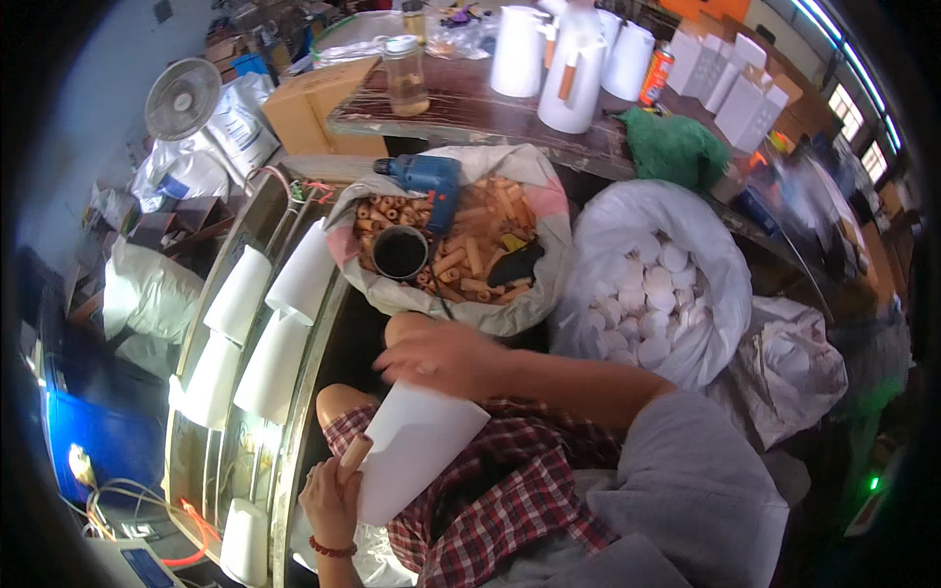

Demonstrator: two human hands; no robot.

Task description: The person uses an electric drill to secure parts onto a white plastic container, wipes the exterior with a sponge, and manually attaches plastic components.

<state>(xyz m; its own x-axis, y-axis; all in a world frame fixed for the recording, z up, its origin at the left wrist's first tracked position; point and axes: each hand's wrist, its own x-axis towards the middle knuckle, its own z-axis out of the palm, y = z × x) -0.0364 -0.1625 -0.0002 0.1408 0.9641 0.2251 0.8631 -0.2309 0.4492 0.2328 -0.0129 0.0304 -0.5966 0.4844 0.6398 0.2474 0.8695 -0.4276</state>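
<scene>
over the lap, the right hand (pixel 441 358) lies flat, fingers spread, on top of a white jug (pixel 417 451). below it the left hand (pixel 331 500) is closed round a tan wooden handle (pixel 353 457) against the jug's side. a sack of handles (pixel 470 245) sits just beyond.

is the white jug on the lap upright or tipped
Tipped: the white jug lies slanted across the lap, right hand on top, left hand gripping its tan handle.

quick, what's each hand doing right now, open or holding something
Left hand: closed around a tan wooden handle against the white jug body.
Right hand: resting on the jug body's upper end; motion-blurred, grip unclear.
</scene>
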